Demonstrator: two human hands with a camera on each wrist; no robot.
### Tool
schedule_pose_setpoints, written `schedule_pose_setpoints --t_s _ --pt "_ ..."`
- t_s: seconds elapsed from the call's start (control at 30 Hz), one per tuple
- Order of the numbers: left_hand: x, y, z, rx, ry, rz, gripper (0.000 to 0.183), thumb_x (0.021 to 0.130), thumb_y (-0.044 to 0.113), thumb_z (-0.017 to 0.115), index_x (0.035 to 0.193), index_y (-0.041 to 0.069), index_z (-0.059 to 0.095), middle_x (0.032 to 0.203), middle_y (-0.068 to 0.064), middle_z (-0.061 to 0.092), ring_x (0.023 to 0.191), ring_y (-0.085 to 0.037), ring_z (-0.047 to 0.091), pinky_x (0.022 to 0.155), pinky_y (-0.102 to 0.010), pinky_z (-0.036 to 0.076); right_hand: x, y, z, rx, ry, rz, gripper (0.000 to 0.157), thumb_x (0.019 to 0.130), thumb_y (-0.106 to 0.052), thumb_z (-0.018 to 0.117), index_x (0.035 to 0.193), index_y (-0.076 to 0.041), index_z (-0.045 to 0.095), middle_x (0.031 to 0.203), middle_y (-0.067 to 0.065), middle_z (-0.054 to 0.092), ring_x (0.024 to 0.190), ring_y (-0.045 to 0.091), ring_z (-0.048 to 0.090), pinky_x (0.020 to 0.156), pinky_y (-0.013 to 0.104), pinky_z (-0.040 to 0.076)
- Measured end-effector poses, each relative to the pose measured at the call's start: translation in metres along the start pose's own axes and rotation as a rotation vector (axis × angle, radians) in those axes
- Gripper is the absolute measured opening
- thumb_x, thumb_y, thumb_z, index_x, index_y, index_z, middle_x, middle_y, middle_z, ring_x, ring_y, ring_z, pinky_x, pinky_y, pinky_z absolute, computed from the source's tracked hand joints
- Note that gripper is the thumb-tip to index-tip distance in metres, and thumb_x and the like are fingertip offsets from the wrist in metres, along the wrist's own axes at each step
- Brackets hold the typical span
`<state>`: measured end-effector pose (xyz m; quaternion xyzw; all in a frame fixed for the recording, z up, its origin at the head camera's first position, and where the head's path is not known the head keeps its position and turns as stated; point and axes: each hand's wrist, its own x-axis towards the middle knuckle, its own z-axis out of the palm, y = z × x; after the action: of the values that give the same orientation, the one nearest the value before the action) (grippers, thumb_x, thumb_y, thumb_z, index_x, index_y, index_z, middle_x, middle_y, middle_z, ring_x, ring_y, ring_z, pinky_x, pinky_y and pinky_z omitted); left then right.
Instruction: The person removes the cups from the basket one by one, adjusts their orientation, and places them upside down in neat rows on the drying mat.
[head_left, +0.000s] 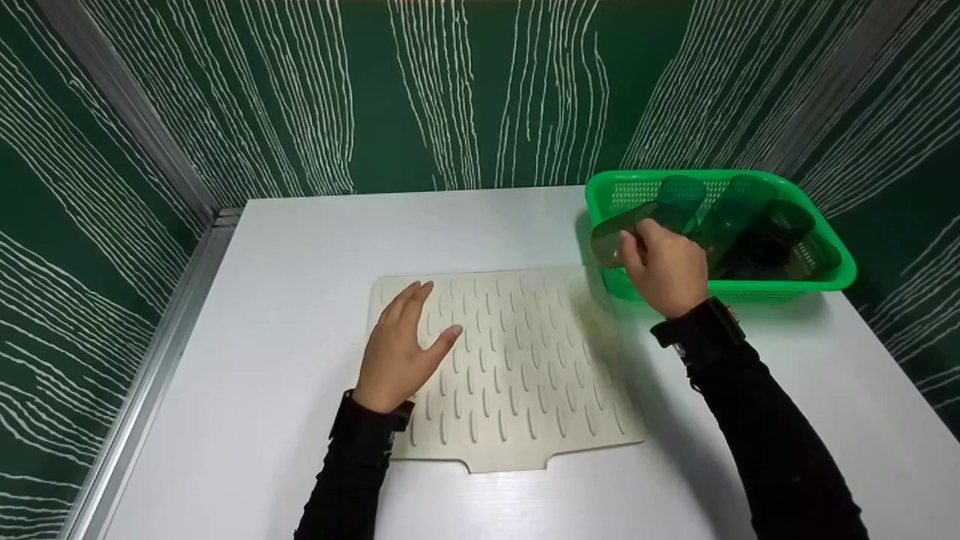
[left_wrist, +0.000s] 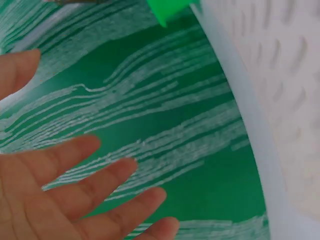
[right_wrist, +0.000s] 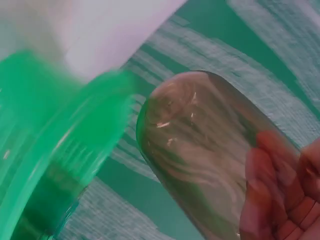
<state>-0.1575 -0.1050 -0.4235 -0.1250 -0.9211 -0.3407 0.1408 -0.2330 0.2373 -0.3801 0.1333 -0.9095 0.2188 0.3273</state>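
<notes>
My right hand [head_left: 670, 268] grips a see-through brownish tumbler [head_left: 613, 237] over the left end of a green plastic basket [head_left: 787, 286]. In the right wrist view the tumbler [right_wrist: 192, 140] lies tilted, its rounded base pointing away from the fingers [right_wrist: 260, 170]; its other end is out of that view. Held above the left part of a beige ridged mat [head_left: 517, 379], my left hand [head_left: 399, 351] has its fingers extended and the thumb apart. The left wrist view shows these fingers [left_wrist: 102, 187] spread, with nothing in them.
Several tinted tumblers stand or lie in the basket, among them a teal one [head_left: 681, 193] and a dark one [head_left: 786, 225]. The mat lies on a white table [head_left: 247, 360]. Green walls [head_left: 502, 90] with white wavy lines enclose the table's back and sides.
</notes>
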Motion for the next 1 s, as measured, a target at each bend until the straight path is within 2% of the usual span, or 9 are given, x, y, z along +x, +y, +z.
schedule_pose_setpoints --t_s 0.13,0.23,0.4,0.5,0.57,0.7,0.83,1.0 --pt "0.001 0.006 0.0 -0.211 -0.058 -0.051 0.081 0.091 0.055 0.061 0.155 0.017 0.028 0.16 -0.011 0.027 0.148 -0.029 0.028 0.114 -0.053 0.032 -0.009 -0.016 0.0 0.134 0.056 -0.045 0.022 0.098 -0.014 0.059 0.081 -0.002 0.053 0.064 0.01 0.046 0.056 0.018 0.038 0.058 0.031 0.026" --pt "0.002 0.01 0.002 -0.349 -0.106 -0.07 0.083 0.092 0.054 0.06 0.157 0.021 0.019 0.163 -0.007 0.019 0.151 -0.026 0.019 0.118 -0.054 0.024 -0.016 -0.028 0.004 0.239 0.073 -0.087 0.016 0.098 -0.012 0.059 0.085 -0.002 0.058 0.067 0.011 0.052 0.06 0.014 0.04 0.061 0.029 0.031" --pt "0.0 0.012 0.006 -0.547 -0.164 -0.083 0.078 0.096 0.045 0.056 0.158 0.023 0.014 0.164 -0.005 0.014 0.153 -0.025 0.013 0.12 -0.054 0.018 -0.028 -0.047 0.013 0.416 0.035 -0.122 0.01 0.097 -0.005 0.059 0.088 -0.001 0.063 0.076 0.01 0.067 0.066 0.017 0.061 0.063 0.02 0.042" --pt "-0.001 0.013 0.011 -0.668 -0.196 -0.096 0.08 0.097 0.047 0.055 0.158 0.024 0.009 0.165 -0.004 0.008 0.153 -0.027 0.009 0.121 -0.055 0.017 -0.036 -0.057 0.02 0.509 0.022 -0.14 0.008 0.094 0.001 0.06 0.088 0.0 0.064 0.079 0.01 0.07 0.07 0.018 0.066 0.065 0.019 0.045" --pt "-0.001 0.014 0.015 -0.724 -0.217 -0.104 0.085 0.095 0.051 0.055 0.158 0.027 0.004 0.166 -0.003 0.003 0.154 -0.028 0.005 0.121 -0.055 0.016 -0.043 -0.064 0.024 0.556 0.023 -0.155 0.008 0.092 0.005 0.06 0.087 0.0 0.064 0.078 0.01 0.07 0.07 0.018 0.067 0.064 0.018 0.045" --pt "-0.002 0.016 0.024 -0.776 -0.246 -0.116 0.101 0.088 0.064 0.059 0.157 0.03 -0.006 0.166 -0.002 -0.01 0.153 -0.029 -0.005 0.121 -0.057 0.015 -0.056 -0.077 0.03 0.616 0.007 -0.187 0.009 0.09 0.008 0.062 0.087 0.0 0.064 0.079 0.009 0.07 0.07 0.016 0.068 0.065 0.017 0.047" --pt "-0.003 0.018 0.03 -0.848 -0.266 -0.127 0.106 0.086 0.066 0.059 0.157 0.028 -0.01 0.165 -0.004 -0.011 0.153 -0.032 -0.004 0.119 -0.059 0.019 -0.066 -0.089 0.035 0.689 -0.021 -0.208 0.01 0.087 0.011 0.063 0.088 0.001 0.063 0.08 0.01 0.07 0.07 0.017 0.069 0.065 0.017 0.05" --pt "-0.002 0.022 0.035 -1.09 -0.286 -0.173 0.107 0.085 0.066 0.061 0.158 0.022 -0.005 0.165 -0.01 -0.001 0.152 -0.034 0.006 0.117 -0.054 0.027 -0.073 -0.103 0.039 0.789 -0.034 -0.249 0.013 0.085 0.014 0.062 0.089 0.002 0.063 0.079 0.012 0.069 0.068 0.02 0.068 0.065 0.018 0.05"
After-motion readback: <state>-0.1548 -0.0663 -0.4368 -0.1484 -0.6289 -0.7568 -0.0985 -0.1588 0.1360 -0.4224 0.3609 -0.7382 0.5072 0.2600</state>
